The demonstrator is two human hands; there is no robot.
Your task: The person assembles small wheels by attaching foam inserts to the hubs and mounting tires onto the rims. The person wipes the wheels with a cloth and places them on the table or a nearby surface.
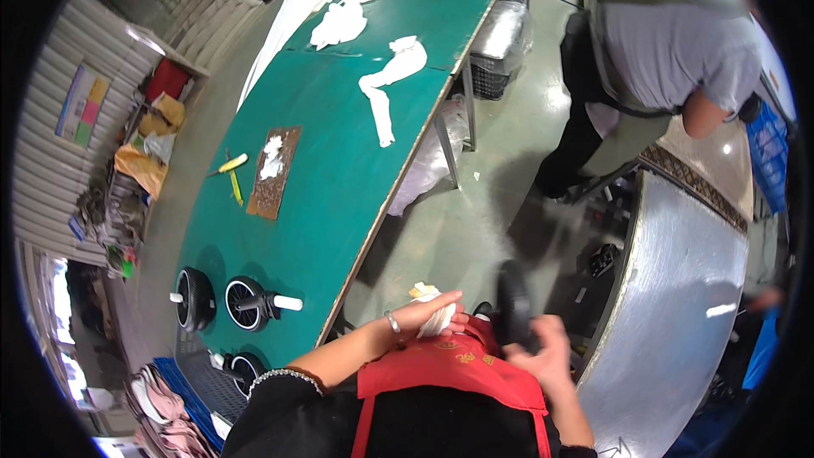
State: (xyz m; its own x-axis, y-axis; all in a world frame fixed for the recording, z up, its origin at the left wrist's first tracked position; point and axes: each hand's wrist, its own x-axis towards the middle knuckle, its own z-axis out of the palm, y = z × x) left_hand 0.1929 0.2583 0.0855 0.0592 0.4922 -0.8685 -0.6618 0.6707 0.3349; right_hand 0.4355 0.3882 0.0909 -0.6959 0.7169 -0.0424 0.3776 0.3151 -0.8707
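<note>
Fingers of the left hand (428, 314) lie together, closed over a wad of white cloth (434, 315) at the chest; those of the right hand (543, 354) curl around a black wheel (513, 304), blurred. Judged: wheel rigid, moderately heavy, best gripped at its rim; cloth soft, light

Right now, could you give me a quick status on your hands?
Left hand holds white cloth. Right hand grips black wheel. Nothing between them.
</note>
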